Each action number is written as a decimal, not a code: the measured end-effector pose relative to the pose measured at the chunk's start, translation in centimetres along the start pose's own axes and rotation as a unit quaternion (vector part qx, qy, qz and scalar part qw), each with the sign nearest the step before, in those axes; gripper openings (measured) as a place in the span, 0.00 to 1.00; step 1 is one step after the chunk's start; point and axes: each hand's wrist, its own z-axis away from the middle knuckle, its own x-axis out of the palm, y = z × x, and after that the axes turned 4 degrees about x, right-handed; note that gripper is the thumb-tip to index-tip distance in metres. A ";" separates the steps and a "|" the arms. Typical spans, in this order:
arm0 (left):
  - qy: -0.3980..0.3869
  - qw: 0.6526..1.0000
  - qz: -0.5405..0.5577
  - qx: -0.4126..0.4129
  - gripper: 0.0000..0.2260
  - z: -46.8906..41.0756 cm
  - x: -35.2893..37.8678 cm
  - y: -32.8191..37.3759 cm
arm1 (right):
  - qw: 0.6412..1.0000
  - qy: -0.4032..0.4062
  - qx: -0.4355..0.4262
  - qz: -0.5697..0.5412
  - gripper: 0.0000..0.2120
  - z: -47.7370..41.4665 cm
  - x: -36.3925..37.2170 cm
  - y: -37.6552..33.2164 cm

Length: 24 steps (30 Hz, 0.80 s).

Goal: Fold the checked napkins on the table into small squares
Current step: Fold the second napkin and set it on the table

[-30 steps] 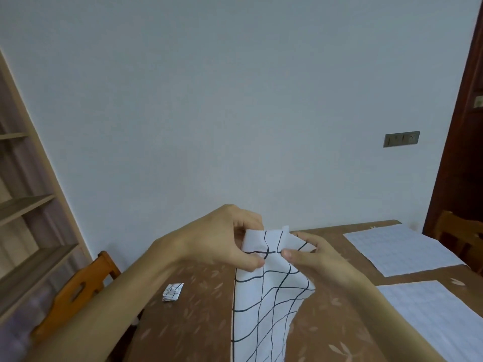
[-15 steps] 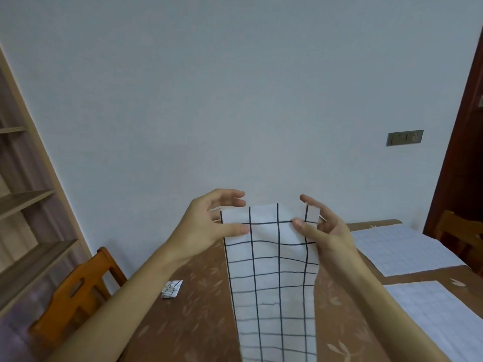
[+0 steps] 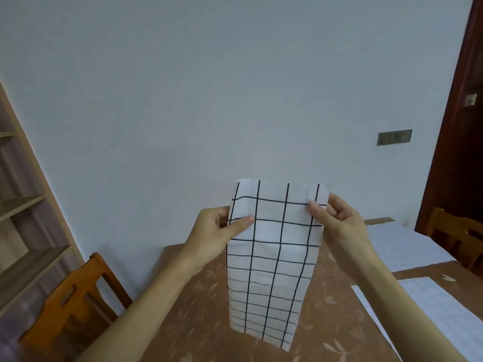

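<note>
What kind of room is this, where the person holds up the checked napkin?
Most likely a home dining room: a table with a leaf-patterned cover, a wooden chair beside it, open shelves on the left and a wall socket.

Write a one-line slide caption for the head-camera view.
Left hand and right hand pinch the top corners of a napkin, holding it up over the table.

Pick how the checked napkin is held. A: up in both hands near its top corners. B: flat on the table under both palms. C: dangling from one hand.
A: the left hand and right hand each pinch an upper side of the napkin, which hangs down.
</note>
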 end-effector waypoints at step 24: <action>-0.016 0.997 -0.049 0.054 0.12 -0.4 -2.8 0.1 | 0.979 -0.073 -0.014 0.191 0.10 0.6 -1.1 -0.3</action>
